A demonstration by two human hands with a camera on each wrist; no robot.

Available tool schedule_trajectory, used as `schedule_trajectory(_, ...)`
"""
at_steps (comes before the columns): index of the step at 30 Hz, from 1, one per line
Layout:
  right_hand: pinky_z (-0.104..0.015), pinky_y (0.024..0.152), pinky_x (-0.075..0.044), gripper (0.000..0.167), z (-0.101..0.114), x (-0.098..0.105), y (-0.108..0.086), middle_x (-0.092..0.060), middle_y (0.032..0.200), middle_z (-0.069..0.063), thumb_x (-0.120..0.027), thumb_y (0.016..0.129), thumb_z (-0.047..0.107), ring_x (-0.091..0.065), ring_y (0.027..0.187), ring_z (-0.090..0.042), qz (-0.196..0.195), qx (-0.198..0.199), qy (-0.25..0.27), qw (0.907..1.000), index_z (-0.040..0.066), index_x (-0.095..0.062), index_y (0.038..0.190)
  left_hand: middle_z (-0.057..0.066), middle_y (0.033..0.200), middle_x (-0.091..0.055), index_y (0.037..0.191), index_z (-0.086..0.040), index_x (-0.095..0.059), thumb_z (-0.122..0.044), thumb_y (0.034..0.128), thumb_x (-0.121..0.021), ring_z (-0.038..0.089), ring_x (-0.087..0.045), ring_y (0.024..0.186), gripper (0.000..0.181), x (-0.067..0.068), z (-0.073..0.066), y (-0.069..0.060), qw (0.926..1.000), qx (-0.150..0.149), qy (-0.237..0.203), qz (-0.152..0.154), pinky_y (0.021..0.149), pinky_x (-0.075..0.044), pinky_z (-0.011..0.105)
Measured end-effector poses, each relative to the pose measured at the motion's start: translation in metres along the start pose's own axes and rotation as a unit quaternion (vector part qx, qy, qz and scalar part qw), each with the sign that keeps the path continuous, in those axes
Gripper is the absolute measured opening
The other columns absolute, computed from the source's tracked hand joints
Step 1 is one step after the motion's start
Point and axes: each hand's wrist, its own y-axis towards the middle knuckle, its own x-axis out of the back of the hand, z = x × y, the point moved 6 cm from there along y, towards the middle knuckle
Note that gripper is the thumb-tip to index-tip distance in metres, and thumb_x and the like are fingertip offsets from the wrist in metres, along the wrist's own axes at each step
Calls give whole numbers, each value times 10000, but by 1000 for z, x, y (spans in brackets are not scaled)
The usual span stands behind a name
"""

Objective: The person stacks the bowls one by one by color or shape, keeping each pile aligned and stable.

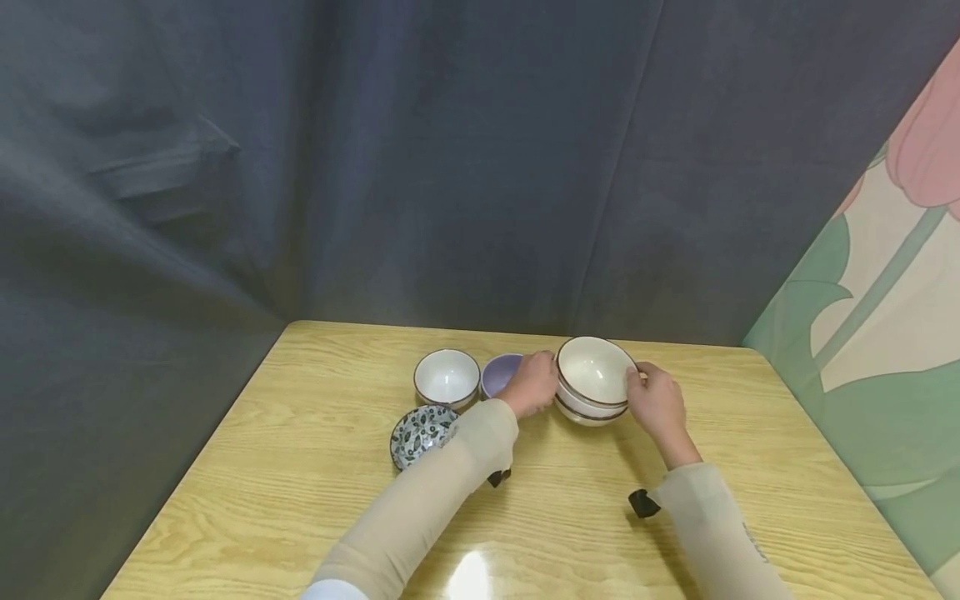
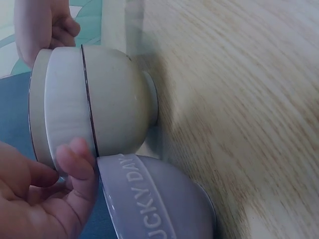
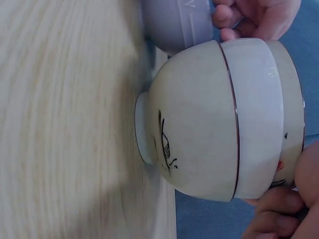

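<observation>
A stack of three bowls stands on the table, slightly right of centre in the head view. Its top bowl point(image 1: 595, 369) is cream with a brown rim, the middle bowl point(image 3: 255, 119) is white, and the bottom bowl point(image 3: 194, 117) is cream with dark painted marks. My left hand point(image 1: 534, 383) holds the left side of the stack, fingers bent against the upper bowls. On the opposite side my right hand point(image 1: 658, 404) grips the upper rim, thumb at the edge and fingers curled below. Beside the stack sits a purple bowl point(image 2: 149, 199) with raised lettering, partly behind my left hand.
A white bowl with a dark rim point(image 1: 447, 377) stands left of the purple one. In front of it lies a leaf-patterned bowl point(image 1: 418, 437), partly covered by my left sleeve. A dark curtain point(image 1: 465, 167) hangs behind the wooden table point(image 1: 300, 483).
</observation>
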Motion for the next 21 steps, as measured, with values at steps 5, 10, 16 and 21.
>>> schedule_trajectory(5,-531,713,-514,569,-4,-3,0,-598,1282,-310,-295,1062,355,-607,1082,-485,348,-284,-427,9981,-51,-548,1370,52,606,-544,1162,39,-625,-119,1077,-355,125,-492,425,324,-1,1,2,9994,243,-79,239,425,-398,231)
schedule_trajectory(10,-458,657,-489,513,-3,-3,-2,-657,1143,-307,-330,1055,286,-629,902,-421,244,-80,-454,9986,-80,-644,1229,46,695,-519,905,0,-648,-99,1053,-400,164,-510,616,305,0,-5,0,9958,-106,876,255,577,-449,244)
schedule_trajectory(16,-375,565,-424,479,0,-1,-3,-678,1018,-274,-348,1042,267,-591,778,-340,139,37,-510,9986,-53,-700,1100,58,766,-514,930,-7,-614,-106,1051,-395,184,-527,697,269,1,-6,1,9949,-50,984,211,626,-459,264)
schedule_trajectory(21,-485,679,-502,528,0,-1,-2,-642,1187,-299,-318,1049,311,-622,974,-434,334,-123,-526,9980,-53,-637,1258,82,826,-540,1044,20,-614,-111,1063,-362,192,-526,722,284,1,-5,1,9955,25,870,377,653,-453,278)
